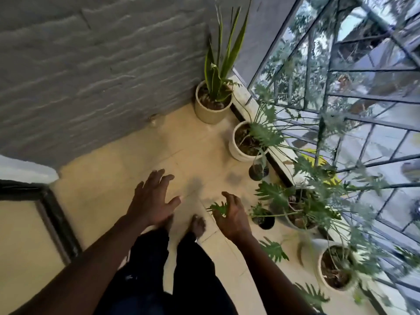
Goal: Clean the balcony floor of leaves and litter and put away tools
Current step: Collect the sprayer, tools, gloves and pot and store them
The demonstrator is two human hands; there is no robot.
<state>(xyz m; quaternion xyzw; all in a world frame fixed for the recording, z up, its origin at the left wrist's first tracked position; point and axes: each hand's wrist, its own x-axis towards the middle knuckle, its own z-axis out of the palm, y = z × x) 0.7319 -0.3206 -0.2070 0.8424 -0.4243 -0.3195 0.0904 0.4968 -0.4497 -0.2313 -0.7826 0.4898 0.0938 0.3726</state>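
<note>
I look down at a beige tiled balcony floor [127,169]. My left hand [152,196] hovers above it with fingers spread and nothing in it. My right hand [234,214] is beside it, fingers curled loosely apart, also holding nothing; a green leaf [217,208] of a potted plant shows just behind its fingers. My bare feet [197,223] stand on the tiles below the hands. No broom, dustpan or other tool is in view, and the image is blurred by motion.
A grey textured wall [91,76] runs along the left. Pots line the right edge: a snake plant [213,103], a white pot [243,142], small dark pots [259,171] and leafy plants [302,210]. A metal window grille [352,98] closes the right side. A dark door frame [54,214] sits lower left.
</note>
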